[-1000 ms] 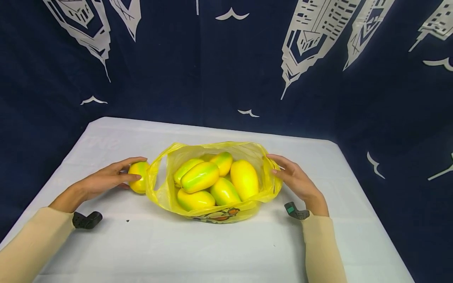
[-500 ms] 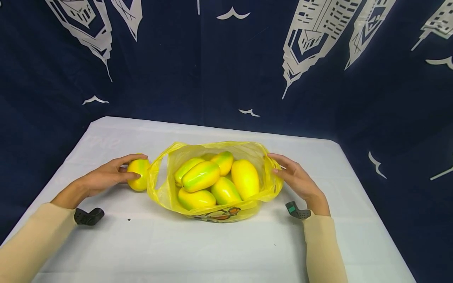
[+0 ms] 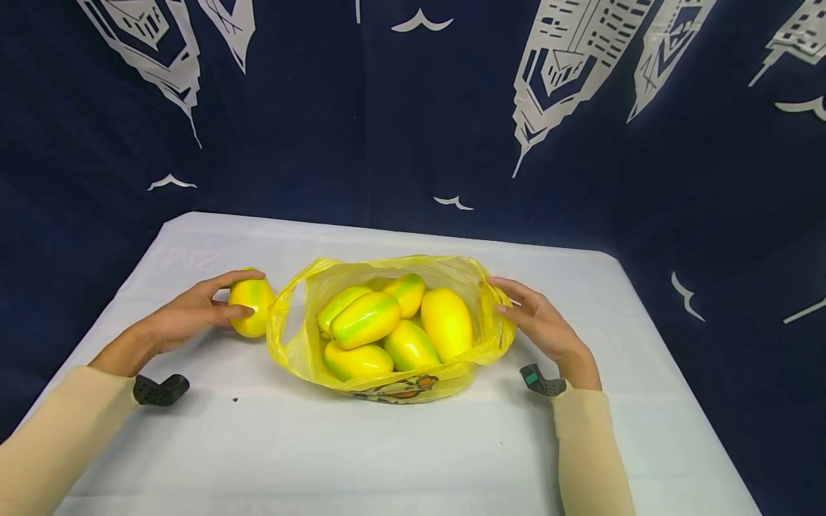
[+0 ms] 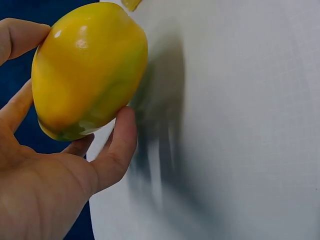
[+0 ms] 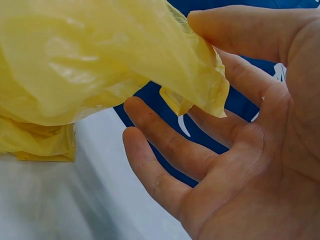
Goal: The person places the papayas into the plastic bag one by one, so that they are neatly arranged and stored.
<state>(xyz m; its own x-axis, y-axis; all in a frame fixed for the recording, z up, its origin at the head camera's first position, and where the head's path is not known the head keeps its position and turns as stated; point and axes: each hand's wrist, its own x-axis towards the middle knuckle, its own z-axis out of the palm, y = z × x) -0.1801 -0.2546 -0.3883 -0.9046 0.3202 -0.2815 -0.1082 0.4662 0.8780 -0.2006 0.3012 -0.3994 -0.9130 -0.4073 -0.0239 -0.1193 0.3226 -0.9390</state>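
Observation:
My left hand [image 3: 193, 312] holds a yellow mango [image 3: 252, 307] with green streaks, left of the bag. In the left wrist view the thumb and fingers curl round this mango [image 4: 90, 70], whose shadow falls on the cloth beside it. A yellow plastic bag [image 3: 400, 387] lies with its mouth spread, and several more mangoes [image 3: 366, 321] are inside. On the bag's right side, my right hand [image 3: 548, 326] pinches the rim. Seen from the right wrist, thumb and forefinger grip the thin plastic [image 5: 200, 75], while the lower fingers are spread below it.
A white cloth covers the table [image 3: 361, 459]. Behind the table hangs a dark blue curtain [image 3: 400, 129] with white building and bird prints. One small dark speck [image 3: 235, 400] lies on the cloth at the front left. A bag handle loop [image 3: 277, 322] stands close to the held mango.
The left hand and its mango have shifted a little upward in the head view and slightly away from the bag handle. My right hand and the bag stay in place.

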